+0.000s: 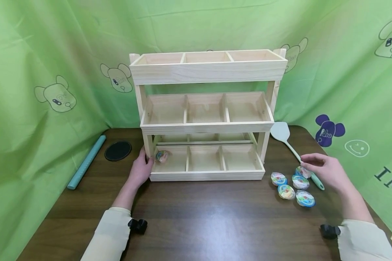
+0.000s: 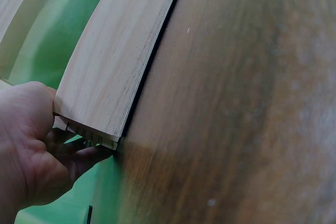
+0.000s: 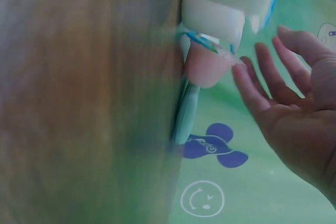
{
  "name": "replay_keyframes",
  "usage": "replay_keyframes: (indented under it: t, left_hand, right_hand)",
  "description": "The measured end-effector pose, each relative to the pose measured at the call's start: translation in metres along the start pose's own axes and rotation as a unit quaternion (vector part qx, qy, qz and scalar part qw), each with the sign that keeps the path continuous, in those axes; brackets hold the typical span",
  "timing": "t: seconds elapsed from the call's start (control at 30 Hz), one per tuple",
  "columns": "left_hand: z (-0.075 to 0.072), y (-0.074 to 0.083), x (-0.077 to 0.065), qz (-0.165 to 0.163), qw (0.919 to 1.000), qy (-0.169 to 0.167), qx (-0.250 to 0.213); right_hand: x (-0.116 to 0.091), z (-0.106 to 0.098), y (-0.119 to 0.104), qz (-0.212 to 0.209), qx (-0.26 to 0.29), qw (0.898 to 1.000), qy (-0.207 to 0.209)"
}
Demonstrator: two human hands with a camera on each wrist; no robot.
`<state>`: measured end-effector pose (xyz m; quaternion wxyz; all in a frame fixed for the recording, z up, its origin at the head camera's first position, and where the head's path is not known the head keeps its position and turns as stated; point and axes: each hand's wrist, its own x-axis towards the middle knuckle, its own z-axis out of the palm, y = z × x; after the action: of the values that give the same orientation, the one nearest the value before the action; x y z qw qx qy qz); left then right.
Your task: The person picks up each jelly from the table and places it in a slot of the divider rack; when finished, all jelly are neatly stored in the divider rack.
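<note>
A three-tier wooden rack (image 1: 209, 127) with divided trays stands on the table. My left hand (image 1: 141, 169) grips its lower left side; in the left wrist view the fingers curl behind the tray's end. One small jelly cup (image 1: 161, 156) lies in the bottom tray's left compartment. At the right, my right hand (image 1: 325, 172) hovers with bent, spread fingers over the farthest of several jelly cups. In the right wrist view a fingertip is right at the rim of a pink jelly cup (image 3: 206, 66), with paler cups beside it.
A pale spatula (image 1: 281, 131) with a green handle lies right of the rack, passing under my right hand. To the left are a black round disc (image 1: 118, 150) and a light blue roll (image 1: 86, 162). Green patterned cloth (image 1: 62, 43) hangs behind and along both sides.
</note>
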<state>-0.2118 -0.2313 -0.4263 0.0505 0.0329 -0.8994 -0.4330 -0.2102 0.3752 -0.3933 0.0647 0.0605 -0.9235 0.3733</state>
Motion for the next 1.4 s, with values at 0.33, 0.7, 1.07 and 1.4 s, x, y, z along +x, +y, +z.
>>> replay_keyframes:
  t: [0.33,0.7,1.07,1.4]
  left_hand:
    - [0.0,0.0,0.0,0.004,1.0,0.0,0.001]
    - [0.0,0.002,0.001,-0.003,1.0,0.0,0.001]
    - [-0.001,0.002,0.0,0.0,1.0,-0.002,0.002]
    - [0.0,0.001,0.0,-0.002,1.0,-0.005,-0.002]
  right_hand:
    - [0.002,-0.009,0.009,-0.016,-0.097,0.989,-0.107]
    - [0.006,-0.009,0.017,-0.021,-0.109,0.984,-0.137]
    - [0.009,-0.006,0.019,0.006,-0.091,0.99,-0.111]
    - [0.013,-0.001,0.018,0.023,-0.056,0.993,-0.101]
